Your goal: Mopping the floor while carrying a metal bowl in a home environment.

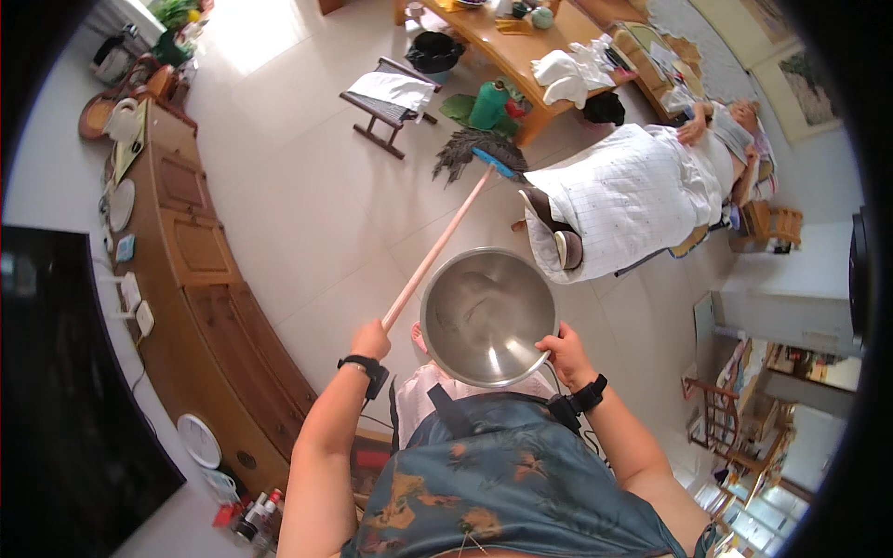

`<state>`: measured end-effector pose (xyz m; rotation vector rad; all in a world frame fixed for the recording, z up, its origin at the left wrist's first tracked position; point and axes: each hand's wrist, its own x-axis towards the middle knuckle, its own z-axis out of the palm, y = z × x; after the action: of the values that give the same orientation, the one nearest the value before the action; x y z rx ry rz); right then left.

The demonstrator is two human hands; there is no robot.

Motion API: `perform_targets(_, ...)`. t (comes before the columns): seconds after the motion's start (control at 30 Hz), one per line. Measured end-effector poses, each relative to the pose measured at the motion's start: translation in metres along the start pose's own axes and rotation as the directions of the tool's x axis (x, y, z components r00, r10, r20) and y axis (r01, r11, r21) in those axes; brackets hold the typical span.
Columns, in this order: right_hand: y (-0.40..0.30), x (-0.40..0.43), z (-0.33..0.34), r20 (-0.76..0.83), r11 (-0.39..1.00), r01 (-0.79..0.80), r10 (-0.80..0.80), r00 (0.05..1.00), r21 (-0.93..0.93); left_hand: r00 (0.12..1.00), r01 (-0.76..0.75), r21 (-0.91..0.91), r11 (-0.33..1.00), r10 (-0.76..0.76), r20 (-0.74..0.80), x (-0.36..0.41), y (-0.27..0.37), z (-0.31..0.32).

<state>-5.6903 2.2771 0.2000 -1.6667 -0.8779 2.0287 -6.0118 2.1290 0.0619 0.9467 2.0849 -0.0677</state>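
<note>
My left hand (371,340) is closed around the end of a mop's pale wooden handle (434,252). The handle slants away to a blue mop clamp (492,162) with dark grey strands (455,155) spread on the floor. A large stainless steel basin (481,307) hangs in front of my waist, held at its right rim by my right hand (568,354). The thumb lies over the rim. Only dull marks and light reflections show on the basin's inside.
A person under a white quilt (621,202) lies on a low recliner to the right. Ahead stand a folding stool (394,97) with a white cloth, a black-lined bin (434,52), a green bottle (490,104) and a wooden table (502,59). A wooden cabinet (202,251) runs along the left.
</note>
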Motion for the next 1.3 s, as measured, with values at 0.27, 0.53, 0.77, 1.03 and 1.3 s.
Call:
perform_targets(0.27, -0.021, 0.053, 0.067, 0.015, 0.998, 0.016, -0.015, 1.000, -0.056, 0.982, 0.094, 0.003, 0.996, -0.093, 0.163, -0.043, -0.124, -0.029)
perform_targets(0.53, -0.059, 0.127, 0.156, 0.108, 1.000, 0.022, -0.021, 0.994, -0.005, 0.968, 0.161, 0.131, 0.978, -0.182, 0.175, -0.101, -0.177, -0.142)
perform_targets(0.77, -0.087, 0.159, 0.198, 0.030, 0.990, 0.055, -0.059, 0.998, 0.132, 0.971, 0.117, 0.311, 0.943, -0.174, 0.163, -0.038, -0.184, -0.251)
perform_targets(1.03, -0.086, 0.162, 0.238, -0.223, 0.969, 0.102, -0.051, 0.974, 0.225, 0.972, -0.190, 0.494, 0.849, 0.091, 0.219, 0.121, -0.183, -0.371)
perform_targets(1.3, -0.080, 0.137, 0.314, -0.469, 0.879, 0.189, 0.045, 0.882, 0.439, 0.913, -0.374, 0.470, 0.800, 0.229, 0.337, 0.266, -0.136, -0.409)
